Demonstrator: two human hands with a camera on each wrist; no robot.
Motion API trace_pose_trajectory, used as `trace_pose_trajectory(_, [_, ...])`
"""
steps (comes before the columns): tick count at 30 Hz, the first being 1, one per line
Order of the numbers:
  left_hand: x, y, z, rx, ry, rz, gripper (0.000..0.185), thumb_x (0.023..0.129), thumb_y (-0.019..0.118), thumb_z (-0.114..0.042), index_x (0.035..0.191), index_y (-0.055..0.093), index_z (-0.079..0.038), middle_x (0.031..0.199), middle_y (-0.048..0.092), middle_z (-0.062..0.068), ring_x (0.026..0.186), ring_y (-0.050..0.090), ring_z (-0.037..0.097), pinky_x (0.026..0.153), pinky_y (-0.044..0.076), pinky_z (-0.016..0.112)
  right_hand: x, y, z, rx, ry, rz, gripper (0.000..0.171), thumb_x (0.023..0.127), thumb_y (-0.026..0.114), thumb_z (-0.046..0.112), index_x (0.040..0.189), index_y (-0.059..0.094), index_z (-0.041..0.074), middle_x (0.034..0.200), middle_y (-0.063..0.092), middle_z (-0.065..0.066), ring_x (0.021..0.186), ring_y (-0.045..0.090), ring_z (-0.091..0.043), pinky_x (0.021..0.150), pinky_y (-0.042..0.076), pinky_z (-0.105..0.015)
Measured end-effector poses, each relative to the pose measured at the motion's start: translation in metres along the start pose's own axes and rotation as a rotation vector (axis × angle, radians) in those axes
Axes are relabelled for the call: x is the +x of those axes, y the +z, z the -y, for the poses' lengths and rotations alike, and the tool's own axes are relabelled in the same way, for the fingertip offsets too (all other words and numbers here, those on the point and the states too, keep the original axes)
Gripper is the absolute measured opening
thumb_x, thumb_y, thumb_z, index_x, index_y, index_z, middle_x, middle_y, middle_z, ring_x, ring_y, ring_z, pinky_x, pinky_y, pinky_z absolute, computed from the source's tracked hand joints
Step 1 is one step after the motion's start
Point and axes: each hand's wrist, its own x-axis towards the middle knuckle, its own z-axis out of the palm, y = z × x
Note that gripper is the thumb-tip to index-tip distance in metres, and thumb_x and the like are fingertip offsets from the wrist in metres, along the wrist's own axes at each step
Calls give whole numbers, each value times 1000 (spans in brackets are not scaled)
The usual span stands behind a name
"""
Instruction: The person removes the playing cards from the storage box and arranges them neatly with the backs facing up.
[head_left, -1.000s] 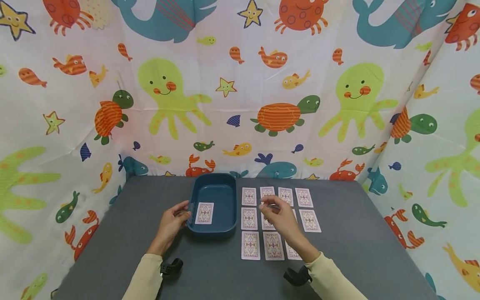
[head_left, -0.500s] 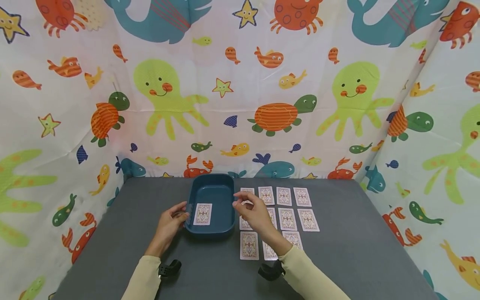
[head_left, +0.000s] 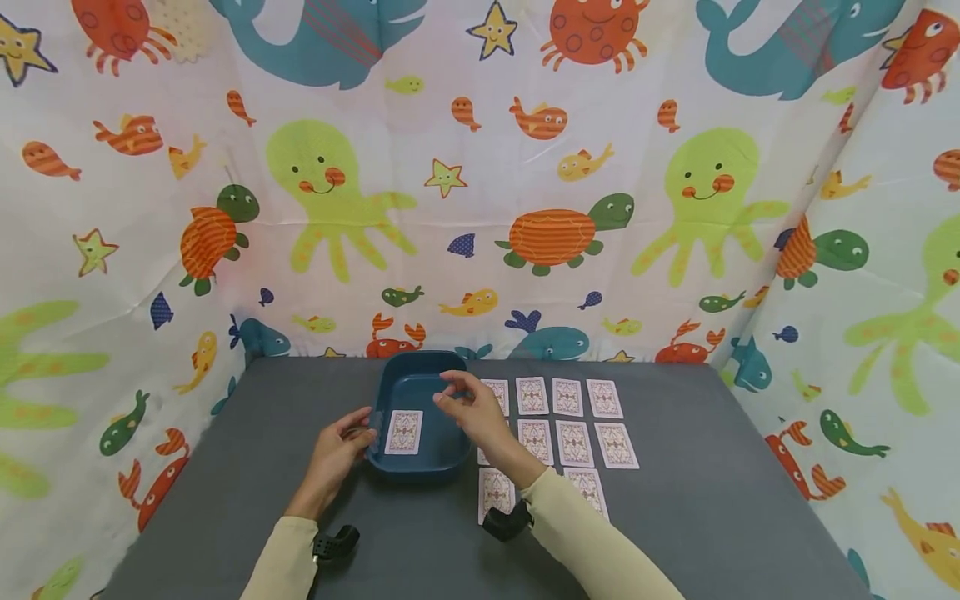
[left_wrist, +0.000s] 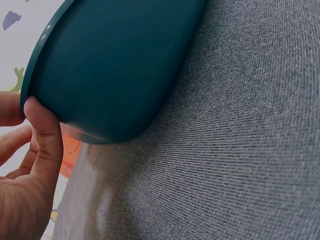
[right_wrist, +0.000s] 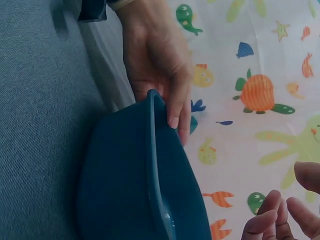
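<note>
Gripping the blue tray (head_left: 417,467) by its rim with the left hand (head_left: 337,446), thumb against the outer wall and fingers curled over the edge. Shown close up from the left wrist (left_wrist: 30,165) and from across the tray (right_wrist: 160,65).

Hovering over the tray's open top with the right hand (head_left: 472,412), fingertips (right_wrist: 270,220) drawn into a narrow pinch. Cannot tell whether anything thin sits between them; no edge shows in either view.

Just below that hand and a little to its left: one card (head_left: 403,432), face down on the tray floor. To the right of that hand, on the grey counter (head_left: 712,500): rows of cards (head_left: 573,417), face down, a few partly hidden beneath the forearm and its cream sleeve (head_left: 577,533).

Judging the risks:
- Letting a light card go from up above the rim could let it flutter, catch the wall and stand on edge, or slip over the far side onto the counter.
- Pressing down or pulling at the rim with the left hand could tip or slide the tray and send the card inside skating to one wall.
- Sweeping the forearm back low could snag the nearest row under the sleeve and knock it crooked.
</note>
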Motion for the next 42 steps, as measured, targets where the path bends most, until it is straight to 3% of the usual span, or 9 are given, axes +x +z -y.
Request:
trace_pose_trajectory(7, [1, 1, -3, 0, 6, 0, 46, 97, 59, -13, 142, 51, -15, 137, 51, 13, 108, 57, 25, 79, 49, 29, 19, 15, -13, -54, 13, -31, 42, 88, 73, 32, 128, 62, 23, 107, 60, -6, 87, 59, -12, 76, 46, -28])
trace_pose_trajectory(15, [3, 1, -2, -13, 4, 2, 47, 96, 60, -12, 142, 52, -13, 136, 52, 15, 106, 58, 23, 77, 50, 29, 31, 32, -25, -134, 66, -19, 44, 87, 75, 29, 129, 62, 22, 121, 59, -18, 85, 56, -14, 70, 46, -27])
trace_pose_trajectory(24, [0, 1, 0, -25, 3, 5, 46, 95, 61, -11, 140, 53, -14, 135, 53, 15, 102, 59, 21, 75, 50, 28, 39, 44, -36, -204, 115, -9, 50, 85, 76, 29, 132, 60, 21, 117, 59, -9, 88, 56, -15, 71, 48, -26])
trace_pose_trajectory(29, [0, 1, 2, -14, 0, 7, 46, 96, 61, -12, 141, 53, -15, 136, 52, 14, 106, 58, 23, 78, 49, 29, 43, 49, -44, -254, 140, 9, 55, 86, 76, 27, 136, 57, 18, 126, 58, -15, 97, 58, -19, 77, 51, -32])
trace_pose_trajectory(42, [2, -1, 2, -18, -8, 12, 45, 96, 60, -12, 141, 53, -15, 137, 52, 14, 109, 57, 24, 78, 50, 29, 55, 55, -55, -328, 219, 41, 59, 82, 80, 22, 137, 58, 16, 125, 60, -14, 105, 57, -25, 90, 51, -44])
